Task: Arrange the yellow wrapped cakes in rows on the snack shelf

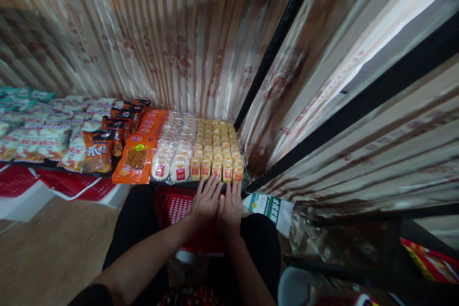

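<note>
My left hand [205, 201] and my right hand [230, 205] lie side by side, fingers stretched flat, at the front edge of a low shelf. Their fingertips touch the front row of small yellow snack packets [215, 146], which stand in several tight rows. Neither hand holds anything. Beside the yellow packets are rows of white round snack packs [172, 153], then orange snack bags [138, 160].
More snack bags [43, 134] cover the shelf to the left. A red basket [179, 210] sits under my hands, between my knees. A striped curtain [161, 38] hangs behind the shelf. Black shelf frames [283, 28] rise on the right. A green-and-white carton [268, 206] lies nearby.
</note>
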{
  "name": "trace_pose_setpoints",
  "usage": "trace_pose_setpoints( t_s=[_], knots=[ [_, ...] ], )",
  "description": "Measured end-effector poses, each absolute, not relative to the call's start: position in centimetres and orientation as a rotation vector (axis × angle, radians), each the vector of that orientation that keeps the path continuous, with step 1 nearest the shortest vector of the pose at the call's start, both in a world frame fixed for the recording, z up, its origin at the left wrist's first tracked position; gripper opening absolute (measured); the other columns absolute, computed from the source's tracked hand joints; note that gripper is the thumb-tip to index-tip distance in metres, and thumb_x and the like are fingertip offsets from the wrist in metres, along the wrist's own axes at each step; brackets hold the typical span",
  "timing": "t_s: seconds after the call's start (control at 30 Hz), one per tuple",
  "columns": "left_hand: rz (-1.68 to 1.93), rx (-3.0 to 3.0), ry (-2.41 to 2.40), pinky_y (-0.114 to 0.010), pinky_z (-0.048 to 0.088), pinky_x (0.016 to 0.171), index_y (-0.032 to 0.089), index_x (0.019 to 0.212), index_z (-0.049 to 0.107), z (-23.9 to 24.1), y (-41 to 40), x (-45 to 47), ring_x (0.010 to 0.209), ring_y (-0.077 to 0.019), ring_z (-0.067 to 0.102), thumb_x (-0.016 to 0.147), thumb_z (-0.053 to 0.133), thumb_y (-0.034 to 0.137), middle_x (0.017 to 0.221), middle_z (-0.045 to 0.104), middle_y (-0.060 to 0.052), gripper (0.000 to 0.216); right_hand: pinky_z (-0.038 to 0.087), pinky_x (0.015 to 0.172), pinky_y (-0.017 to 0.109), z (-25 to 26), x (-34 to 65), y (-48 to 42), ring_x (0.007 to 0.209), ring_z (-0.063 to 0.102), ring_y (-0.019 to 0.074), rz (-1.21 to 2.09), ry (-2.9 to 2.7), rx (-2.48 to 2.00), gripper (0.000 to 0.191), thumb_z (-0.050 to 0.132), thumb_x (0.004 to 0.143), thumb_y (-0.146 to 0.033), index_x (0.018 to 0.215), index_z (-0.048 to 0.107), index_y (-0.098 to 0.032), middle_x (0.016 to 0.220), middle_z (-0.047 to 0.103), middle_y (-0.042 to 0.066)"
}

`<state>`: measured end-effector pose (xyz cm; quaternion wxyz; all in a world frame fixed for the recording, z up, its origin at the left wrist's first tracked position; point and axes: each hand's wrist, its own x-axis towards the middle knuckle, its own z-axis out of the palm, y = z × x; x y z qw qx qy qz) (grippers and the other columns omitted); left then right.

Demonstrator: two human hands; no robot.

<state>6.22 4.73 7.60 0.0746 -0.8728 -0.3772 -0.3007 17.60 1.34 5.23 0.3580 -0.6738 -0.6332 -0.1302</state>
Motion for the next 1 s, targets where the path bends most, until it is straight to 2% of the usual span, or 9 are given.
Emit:
trace_pose_setpoints(
  t_s=[0.23,0.43,0.67,1.0],
  knots=[
    [-0.828,-2.545,-1.315,-0.046,0.022,0.111,0.011,0.130,0.046,7.8,4.5,4.3,0.137,-0.0241,0.025,0.092,0.036,0.026,0.141,0.041,-0.013,0.042,0.031,0.105,0.050,6.1,15.2,1.3,0.139,0.019,0.0258,-0.161,-1.714,-1.749,0.050,0.029,0.092,-0.024,0.140,0.031,-0.008,0.146,0.030,0.018],
    [-0.734,-2.592,-1.245,-0.045,0.026,0.110,0.011,0.131,0.045,7.4,5.4,3.7,0.137,-0.0227,0.026,0.093,0.032,0.023,0.141,0.041,-0.011,0.042,0.031,0.105,0.049,6.2,14.5,2.0,0.138,0.021,0.0255,-0.169,-1.736,-1.736,0.050,0.028,0.092,-0.024,0.138,0.035,-0.006,0.144,0.034,0.019],
    [-0.825,-2.610,-1.193,-0.045,0.029,0.109,0.010,0.132,0.043,7.6,5.6,2.9,0.138,-0.0249,0.021,0.092,0.032,0.023,0.142,0.040,-0.012,0.043,0.032,0.105,0.050,6.0,14.0,2.2,0.139,0.017,0.0252,-0.228,-1.755,-1.672,0.048,0.028,0.092,-0.023,0.135,0.037,-0.003,0.140,0.039,0.021],
    [-0.870,-2.598,-1.180,-0.048,0.032,0.107,0.006,0.130,0.044,6.9,5.6,1.1,0.139,-0.0282,0.016,0.092,0.033,0.019,0.141,0.039,-0.018,0.042,0.034,0.104,0.051,5.8,12.0,2.4,0.139,0.019,0.0264,-0.168,-1.746,-1.684,0.048,0.029,0.092,-0.025,0.135,0.039,-0.005,0.142,0.037,0.020]
  ],
)
